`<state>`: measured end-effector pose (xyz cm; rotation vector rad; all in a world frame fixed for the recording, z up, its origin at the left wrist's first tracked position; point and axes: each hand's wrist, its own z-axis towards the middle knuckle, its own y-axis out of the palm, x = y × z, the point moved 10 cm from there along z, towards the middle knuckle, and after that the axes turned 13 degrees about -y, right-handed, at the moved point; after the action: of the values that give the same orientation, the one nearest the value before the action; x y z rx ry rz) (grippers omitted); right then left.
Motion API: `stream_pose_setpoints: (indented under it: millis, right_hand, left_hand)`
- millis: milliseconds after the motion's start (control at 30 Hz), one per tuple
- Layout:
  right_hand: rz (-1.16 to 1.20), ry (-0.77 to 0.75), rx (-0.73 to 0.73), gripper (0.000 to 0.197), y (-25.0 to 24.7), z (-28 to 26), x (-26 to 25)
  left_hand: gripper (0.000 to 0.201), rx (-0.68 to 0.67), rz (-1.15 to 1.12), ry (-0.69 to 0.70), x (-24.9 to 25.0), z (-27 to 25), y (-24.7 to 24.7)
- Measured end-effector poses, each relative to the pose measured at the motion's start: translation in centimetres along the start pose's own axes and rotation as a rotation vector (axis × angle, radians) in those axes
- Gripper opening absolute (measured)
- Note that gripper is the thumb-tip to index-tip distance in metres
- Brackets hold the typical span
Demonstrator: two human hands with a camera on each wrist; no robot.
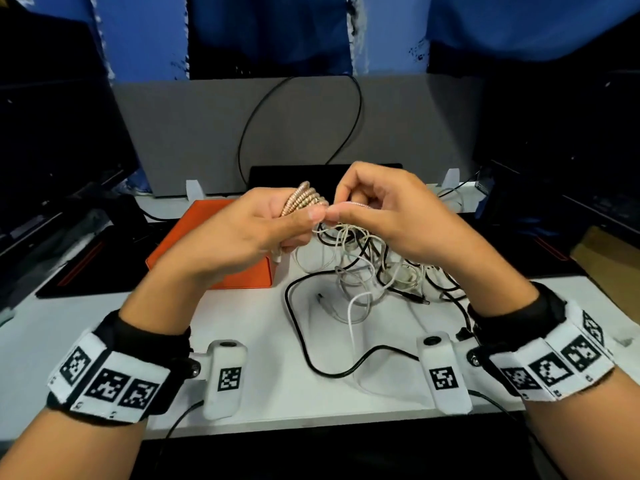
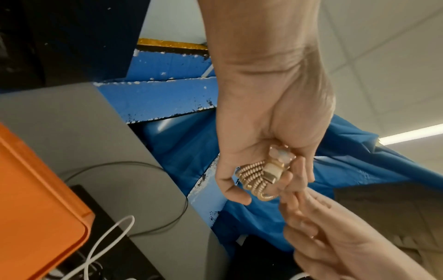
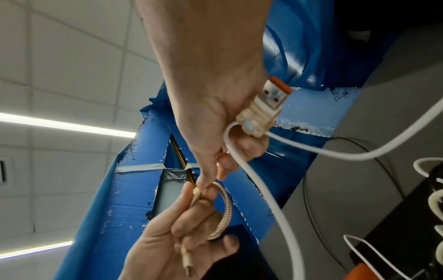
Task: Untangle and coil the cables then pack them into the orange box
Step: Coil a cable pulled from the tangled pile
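My left hand [image 1: 298,223] grips a coil of gold braided cable [image 1: 304,199] above the orange box [image 1: 194,237]; in the left wrist view the coil [image 2: 254,176] lies across its curled fingers. My right hand [image 1: 346,206] touches the left and pinches the loose end of the same gold cable [image 3: 225,199] between thumb and forefinger. Its other fingers hold a white USB plug [image 3: 266,109] with an orange tongue against the palm. A tangle of black and white cables [image 1: 367,265] lies on the white table under the hands.
A grey panel [image 1: 207,133] stands behind the table with a black wire looped across it. A black cable [image 1: 311,362] trails toward the near table edge. Dark equipment flanks both sides, with a black tray [image 1: 86,265] at the left.
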<state>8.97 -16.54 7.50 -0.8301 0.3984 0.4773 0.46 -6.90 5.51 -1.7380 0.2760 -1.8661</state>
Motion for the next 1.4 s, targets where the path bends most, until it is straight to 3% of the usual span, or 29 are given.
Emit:
stream_pose_setpoints:
  millis: [67, 200, 333, 467, 600, 667, 833, 933, 967, 1033, 1100, 1133, 1167, 1200, 1233, 1267, 1333, 1400]
  right_hand:
    - [-0.036, -0.012, -0.015, 0.020, 0.4, 0.1, 0.1]
    - [-0.155, -0.021, 0.009, 0.021, -0.3, 0.2, 0.5]
    - [-0.282, 0.078, -0.114, 0.016, -0.9, -0.3, 3.5]
    - [-0.381, 0.150, -0.166, 0.026, -1.9, -0.6, 6.2]
    - [-0.414, 0.200, -0.050, 0.040, -4.8, -0.8, 8.3]
    - [-0.367, 0.247, -0.074, 0.040, -5.0, -1.3, 9.5]
    - [0.101, 0.237, -0.192, 0.031, -2.2, -1.8, 9.0]
    - [0.123, 0.179, -0.284, 0.029, -0.3, -1.5, 7.3]
    - [0.147, 0.158, -0.230, 0.028, -0.4, -1.1, 7.2]
    - [0.213, 0.210, 0.085, 0.029, -3.3, -0.7, 8.7]
    - [0.079, 0.303, 0.350, 0.029, -7.1, -1.6, 10.7]
    - [-0.096, 0.339, 0.341, 0.024, -8.3, -1.9, 11.1]
    - [-0.280, 0.397, 0.218, 0.021, -8.5, -2.2, 11.5]
    - [-0.431, 0.489, 0.025, 0.040, -7.7, -2.7, 12.3]
    - [-0.516, 0.573, -0.153, 0.071, -6.8, -3.5, 12.9]
    - [-0.527, 0.599, -0.255, 0.095, -5.7, -3.8, 12.8]
    - [-0.479, 0.455, -0.266, 0.103, -3.6, -2.5, 10.1]
    - [-0.412, 0.189, -0.158, 0.087, -1.9, -0.6, 5.9]
  left_hand:
    - [0.027, -0.025, -0.090, -0.015, -0.3, 0.0, -0.2]
    - [0.026, 0.010, -0.313, -0.012, -0.8, 0.4, -1.0]
    - [0.025, 0.086, -0.683, -0.035, -1.5, 0.9, -2.3]
    - [0.026, 0.213, -0.882, -0.092, -3.4, 1.4, -3.9]
    - [0.027, 0.377, -0.864, -0.167, -5.1, 1.1, -5.9]
    - [0.027, 0.401, -0.821, -0.218, -5.5, 1.0, -5.6]
    - [0.027, 0.297, -0.593, -0.290, -5.4, 1.7, -2.8]
    - [0.028, 0.271, -0.585, -0.327, -5.8, 2.0, -1.5]
    - [0.028, 0.295, -0.600, -0.346, -6.1, 2.0, -1.7]
    - [0.029, 0.383, -0.674, -0.385, -7.0, 1.6, -3.4]
    - [0.028, 0.462, -0.745, -0.408, -7.9, 1.1, -5.5]
    - [0.027, 0.478, -0.761, -0.408, -8.1, 0.9, -6.1]
    - [0.026, 0.475, -0.766, -0.402, -8.1, 0.8, -6.3]
    - [0.025, 0.456, -0.759, -0.395, -7.9, 0.9, -6.1]
    - [0.025, 0.424, -0.733, -0.390, -7.5, 1.0, -5.5]
    - [0.026, 0.386, -0.691, -0.388, -7.1, 1.2, -4.7]
    - [0.026, 0.290, -0.588, -0.382, -6.1, 1.5, -2.8]
    - [0.027, 0.164, -0.533, -0.344, -5.0, 1.5, -0.9]
